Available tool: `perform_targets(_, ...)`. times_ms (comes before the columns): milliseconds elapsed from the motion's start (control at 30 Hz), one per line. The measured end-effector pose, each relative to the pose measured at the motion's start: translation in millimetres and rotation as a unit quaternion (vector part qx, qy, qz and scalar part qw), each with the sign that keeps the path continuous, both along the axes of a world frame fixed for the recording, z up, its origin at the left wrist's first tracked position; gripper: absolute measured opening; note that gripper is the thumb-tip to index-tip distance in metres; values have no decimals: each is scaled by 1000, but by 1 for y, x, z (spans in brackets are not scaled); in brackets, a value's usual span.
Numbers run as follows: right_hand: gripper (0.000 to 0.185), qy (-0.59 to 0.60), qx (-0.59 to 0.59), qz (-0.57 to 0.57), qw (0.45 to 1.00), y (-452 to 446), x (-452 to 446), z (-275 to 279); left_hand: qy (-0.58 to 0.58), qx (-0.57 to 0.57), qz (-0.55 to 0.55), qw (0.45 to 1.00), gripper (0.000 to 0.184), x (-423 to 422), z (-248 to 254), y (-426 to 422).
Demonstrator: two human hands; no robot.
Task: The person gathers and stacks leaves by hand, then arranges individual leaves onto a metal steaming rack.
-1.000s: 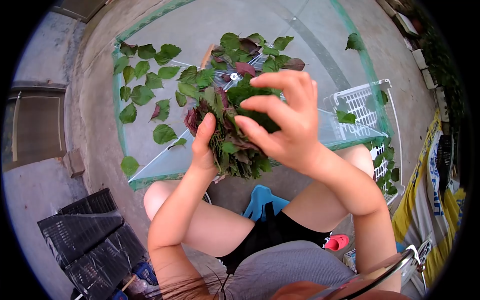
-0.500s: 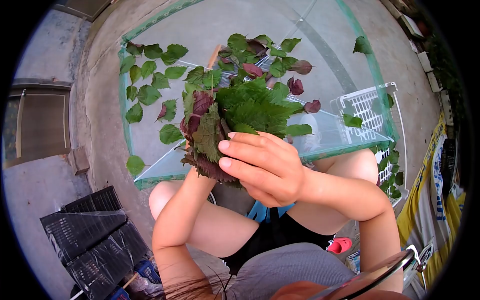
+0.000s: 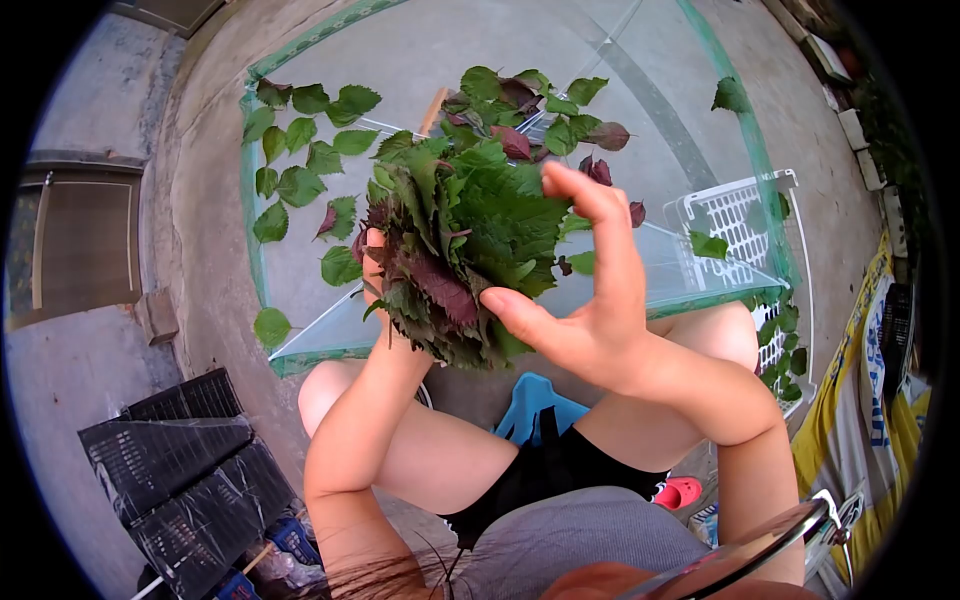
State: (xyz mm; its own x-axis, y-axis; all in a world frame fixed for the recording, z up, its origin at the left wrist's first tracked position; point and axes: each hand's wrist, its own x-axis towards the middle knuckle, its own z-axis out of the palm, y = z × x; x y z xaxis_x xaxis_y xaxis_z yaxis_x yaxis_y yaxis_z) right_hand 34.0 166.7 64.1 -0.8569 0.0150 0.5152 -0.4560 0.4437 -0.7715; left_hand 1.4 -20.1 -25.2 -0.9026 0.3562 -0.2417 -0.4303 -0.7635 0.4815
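Note:
In the middle of the head view is a thick bunch of perilla leaves (image 3: 440, 260), green and purple with jagged edges. My left hand (image 3: 373, 262) grips it from the left and behind; most of that hand is hidden by the leaves. On the bunch's right side, my right hand (image 3: 600, 300) has thumb and index finger spread wide apart. Its thumb tip touches the lower leaves, and the index fingertip is near the upper right edge. Beneath and beyond the bunch, a mesh sheet with green edging (image 3: 252, 235) bears scattered loose perilla leaves (image 3: 300, 187).
At the right, a white plastic basket (image 3: 793, 230) stands partly under the mesh, with leaves low in it. Black trays (image 3: 205, 500) wrapped in plastic lie at lower left. A yellow and white sack (image 3: 850, 370) is at far right. Under my legs is a blue stool (image 3: 535, 405).
My right hand's fingers have opened and lifted off the front of the bunch, moving up and right. The bunch has turned, showing more of its layered leaf edges.

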Motion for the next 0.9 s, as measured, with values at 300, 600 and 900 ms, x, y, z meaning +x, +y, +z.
perform_targets(300, 31, 179, 116, 67, 975, -21, 15, -12, 23, -28, -52, 998, 72, 0, 32, 15)
perform_targets(600, 32, 197, -4, 192, 961, -24, 14, -17, 30, -45, -55, 997, 70, -1, 36, 16)
perform_targets(900, 30, -6, -142, 93, 985, -12, 4, -5, 11, -36, -28, 999, 69, -1, 28, 13)
